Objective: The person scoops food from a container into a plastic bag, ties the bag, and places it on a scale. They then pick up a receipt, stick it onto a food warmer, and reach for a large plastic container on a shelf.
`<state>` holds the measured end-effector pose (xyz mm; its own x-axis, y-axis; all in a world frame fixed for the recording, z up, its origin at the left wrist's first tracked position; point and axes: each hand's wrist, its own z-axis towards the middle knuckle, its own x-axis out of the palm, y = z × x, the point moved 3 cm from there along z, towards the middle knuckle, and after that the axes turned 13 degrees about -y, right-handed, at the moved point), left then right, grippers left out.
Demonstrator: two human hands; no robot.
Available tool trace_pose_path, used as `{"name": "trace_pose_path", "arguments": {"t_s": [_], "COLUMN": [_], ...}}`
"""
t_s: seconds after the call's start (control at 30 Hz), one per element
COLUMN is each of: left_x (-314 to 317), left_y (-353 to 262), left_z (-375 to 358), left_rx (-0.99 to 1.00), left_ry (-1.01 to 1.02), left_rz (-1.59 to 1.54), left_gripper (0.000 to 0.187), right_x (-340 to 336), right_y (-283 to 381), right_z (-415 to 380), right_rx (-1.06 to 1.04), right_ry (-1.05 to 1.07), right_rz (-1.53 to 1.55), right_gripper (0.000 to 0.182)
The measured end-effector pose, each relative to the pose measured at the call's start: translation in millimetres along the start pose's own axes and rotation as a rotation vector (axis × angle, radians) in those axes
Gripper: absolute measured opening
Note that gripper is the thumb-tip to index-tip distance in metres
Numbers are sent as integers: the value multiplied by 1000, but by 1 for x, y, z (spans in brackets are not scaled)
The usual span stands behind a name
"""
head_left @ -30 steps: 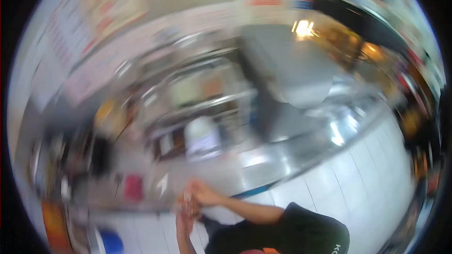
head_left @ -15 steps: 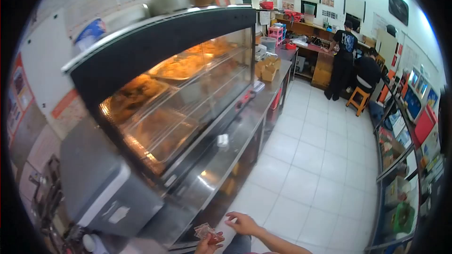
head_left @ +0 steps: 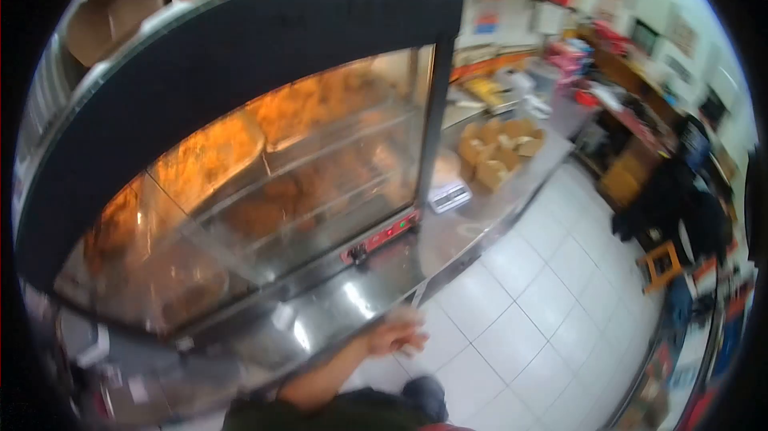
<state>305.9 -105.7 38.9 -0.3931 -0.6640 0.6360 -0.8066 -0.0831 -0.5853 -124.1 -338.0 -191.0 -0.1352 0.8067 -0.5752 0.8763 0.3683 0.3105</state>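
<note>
My left hand [head_left: 396, 333] reaches out over the front edge of the steel counter [head_left: 328, 307], its forearm coming up from the lower left. Motion smears its fingers, and no banknotes can be made out in them. My right hand is out of the frame. Nearest to my left hand stands a heated display case [head_left: 240, 23] with a black frame and curved glass. Trays of orange-brown food [head_left: 208, 155] glow on its shelves. Red controls [head_left: 382, 235] run along its lower edge.
Right of the case, several brown paper boxes [head_left: 500, 151] and a small scale [head_left: 450, 197] sit on the counter. White floor tiles [head_left: 512, 311] run alongside. Dark-clothed people [head_left: 680, 199] are at the far right by an orange stool [head_left: 662, 265]. Shelving lines the right edge.
My view has swung left and closer to the display case. My left hand, which held banknotes low in the frame, now stretches forward by the counter. My right hand has left the view.
</note>
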Motion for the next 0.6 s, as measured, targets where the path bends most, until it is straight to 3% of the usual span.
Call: {"name": "trace_pose_path", "arguments": {"t_s": [0.1, 0.17, 0.23, 0.3, 0.33, 0.37, 0.4, 0.43, 0.5, 0.53, 0.6], "left_x": [64, 108, 135, 164, 178, 189, 181, 188, 206, 212, 219], "left_y": [-65, -102, -132, -162, -170, -177, -176, -179, -190, -194, -202], "left_z": [118, 180, 218, 259, 275, 285, 310, 324, 340, 345, 356], "left_rx": [241, 203, 239, 359, 344, 441, 537, 488, 446, 433, 527], "left_ry": [73, -17, -66, -146, -118, -166, -190, -194, -309, -423, -529], "left_rz": [176, 139, 73, 225, 231, 238, 244, 299, 279, 197, 151], "left_gripper": [42, 40, 39, 36, 36, 35, 34, 34, 32, 31, 31], "right_x": [-133, -228, -322, -405, -443, -488, -496, -511, -524, -526, -534], "right_y": [29, 67, 140, 253, 305, 426, 484, 522, 577, 595, 617], "right_z": [87, 159, 245, 307, 324, 227, 219, 209, 195, 192, 193], "right_rx": [-151, -310, -582, -1063, -943, -910, -990, -991, -1243, -1352, -1406], "right_ry": [97, 180, 218, 213, 22, 18, 150, 217, 206, 108, 147], "right_rz": [-59, -150, -230, -181, 67, 248, 439, 446, 332, 307, 303], "right_gripper": [36, 30, 23, 17, 28, 45, 57, 59, 40, 19, 11]}}
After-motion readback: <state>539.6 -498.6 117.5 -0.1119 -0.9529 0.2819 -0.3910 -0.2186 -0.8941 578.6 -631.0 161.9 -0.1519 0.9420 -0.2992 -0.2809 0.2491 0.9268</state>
